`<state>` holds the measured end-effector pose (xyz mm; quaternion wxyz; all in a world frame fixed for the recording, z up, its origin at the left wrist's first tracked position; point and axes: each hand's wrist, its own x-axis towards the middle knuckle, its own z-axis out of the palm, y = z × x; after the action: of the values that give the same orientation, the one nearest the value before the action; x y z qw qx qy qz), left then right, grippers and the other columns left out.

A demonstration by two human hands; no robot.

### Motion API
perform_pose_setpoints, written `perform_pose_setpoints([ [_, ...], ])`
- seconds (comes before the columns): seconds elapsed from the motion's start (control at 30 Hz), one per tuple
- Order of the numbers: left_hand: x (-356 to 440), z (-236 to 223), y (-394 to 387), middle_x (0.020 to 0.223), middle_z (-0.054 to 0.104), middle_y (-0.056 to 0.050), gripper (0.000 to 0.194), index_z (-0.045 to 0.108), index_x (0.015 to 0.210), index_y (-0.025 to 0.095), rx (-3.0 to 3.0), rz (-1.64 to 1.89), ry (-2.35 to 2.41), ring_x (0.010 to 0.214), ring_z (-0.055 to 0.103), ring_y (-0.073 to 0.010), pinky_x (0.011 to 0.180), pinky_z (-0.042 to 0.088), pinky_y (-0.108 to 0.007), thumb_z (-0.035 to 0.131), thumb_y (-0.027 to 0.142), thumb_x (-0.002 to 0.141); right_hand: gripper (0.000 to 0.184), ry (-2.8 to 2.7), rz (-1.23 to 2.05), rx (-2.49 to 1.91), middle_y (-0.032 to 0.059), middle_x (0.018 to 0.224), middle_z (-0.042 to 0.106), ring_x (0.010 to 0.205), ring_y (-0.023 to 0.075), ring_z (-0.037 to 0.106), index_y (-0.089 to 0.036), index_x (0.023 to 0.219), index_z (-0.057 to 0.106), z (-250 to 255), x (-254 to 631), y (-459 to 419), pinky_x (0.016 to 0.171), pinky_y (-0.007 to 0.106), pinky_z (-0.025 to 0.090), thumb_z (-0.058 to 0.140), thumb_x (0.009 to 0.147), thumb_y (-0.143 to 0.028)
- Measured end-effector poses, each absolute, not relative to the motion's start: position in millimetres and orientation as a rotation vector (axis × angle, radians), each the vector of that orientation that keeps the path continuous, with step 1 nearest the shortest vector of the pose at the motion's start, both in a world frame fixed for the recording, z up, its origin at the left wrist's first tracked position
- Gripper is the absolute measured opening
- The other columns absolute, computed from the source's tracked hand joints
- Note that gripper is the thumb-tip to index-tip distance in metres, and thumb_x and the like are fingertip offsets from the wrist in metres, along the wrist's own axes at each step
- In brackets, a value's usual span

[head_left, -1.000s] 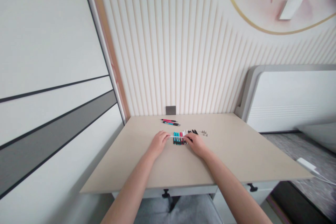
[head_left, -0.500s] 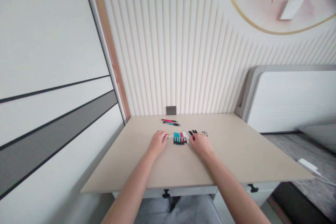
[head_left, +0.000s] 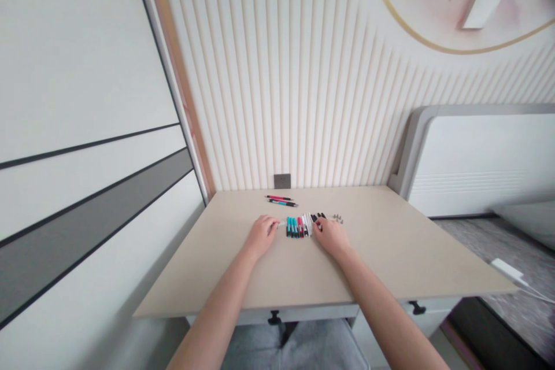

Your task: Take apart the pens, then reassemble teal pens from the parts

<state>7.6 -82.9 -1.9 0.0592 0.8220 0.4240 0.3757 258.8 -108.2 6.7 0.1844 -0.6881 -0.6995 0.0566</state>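
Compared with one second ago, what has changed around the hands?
The right hand has moved rightward, uncovering more of the white pieces; the thin white strip no longer spans both hands. The left hand beside the cyan barrels and the pens behind stayed put.

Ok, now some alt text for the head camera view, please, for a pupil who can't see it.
A person's left hand and right hand are near opposite ends of a row of turquoise, red, white and black pen parts on a beige desk. Pens lie behind; small grey pieces lie to the right.
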Motion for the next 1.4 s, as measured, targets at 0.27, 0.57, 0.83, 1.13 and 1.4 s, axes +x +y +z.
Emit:
perform_pose_setpoints([
  [0.27, 8, -2, -83, 0.091, 0.068, -0.005, 0.020, 0.067, 0.091, 0.020, 2.495, 1.114, 1.297, 0.092, 0.058, -0.0208, 0.084, 0.045, -0.034, 0.047, 0.021, 0.092, 0.028, -1.966, 0.198, -1.983, 0.0097, 0.086, 0.071, 0.084, 0.0225, 0.065, -0.022, 0.092, 0.068, 2, 261, -107, 0.070, 0.029, 0.039, 0.044, 0.092, -0.036],
  [0.57, 8, -4, -81, 0.091, 0.069, -0.005, 0.018, 0.067, 0.090, 0.020, 2.513, 1.108, 1.293, 0.091, 0.059, -0.0204, 0.083, 0.046, -0.034, 0.049, 0.019, 0.091, 0.028, -1.987, 0.237, -1.921, 0.0071, 0.089, 0.071, 0.085, 0.0210, 0.065, -0.024, 0.101, 0.068, 2, 260, -107, 0.069, 0.027, 0.038, 0.044, 0.092, -0.036],
  [0.83, 8, -4, -82, 0.092, 0.069, -0.005, 0.020, 0.068, 0.092, 0.021, 2.503, 1.109, 1.292, 0.092, 0.059, -0.0201, 0.084, 0.046, -0.034, 0.048, 0.021, 0.092, 0.029, -2.050, 0.262, -1.910, 0.0068, 0.094, 0.072, 0.090, 0.0207, 0.065, -0.026, 0.107, 0.068, 5, 260, -109, 0.073, 0.026, 0.038, 0.045, 0.093, -0.036],
  [1.13, 9, -4, -82, 0.094, 0.069, -0.006, 0.022, 0.068, 0.094, 0.020, 2.502, 1.086, 1.254, 0.094, 0.059, -0.0206, 0.086, 0.046, -0.036, 0.047, 0.021, 0.093, 0.033, -1.928, 0.362, -1.576, 0.0051, 0.104, 0.070, 0.094, 0.0164, 0.063, -0.021, 0.112, 0.065, 6, 255, -108, 0.082, 0.024, 0.042, 0.039, 0.092, -0.023],
  [1.4, 9, -5, -82, 0.093, 0.068, -0.005, 0.018, 0.068, 0.093, 0.020, 2.505, 1.093, 1.219, 0.093, 0.058, -0.0199, 0.086, 0.046, -0.035, 0.050, 0.019, 0.091, 0.047, -1.986, 0.464, -1.221, 0.0083, 0.109, 0.066, 0.095, 0.0175, 0.060, -0.017, 0.132, 0.050, -6, 252, -105, 0.089, 0.031, 0.045, 0.035, 0.088, -0.010],
])
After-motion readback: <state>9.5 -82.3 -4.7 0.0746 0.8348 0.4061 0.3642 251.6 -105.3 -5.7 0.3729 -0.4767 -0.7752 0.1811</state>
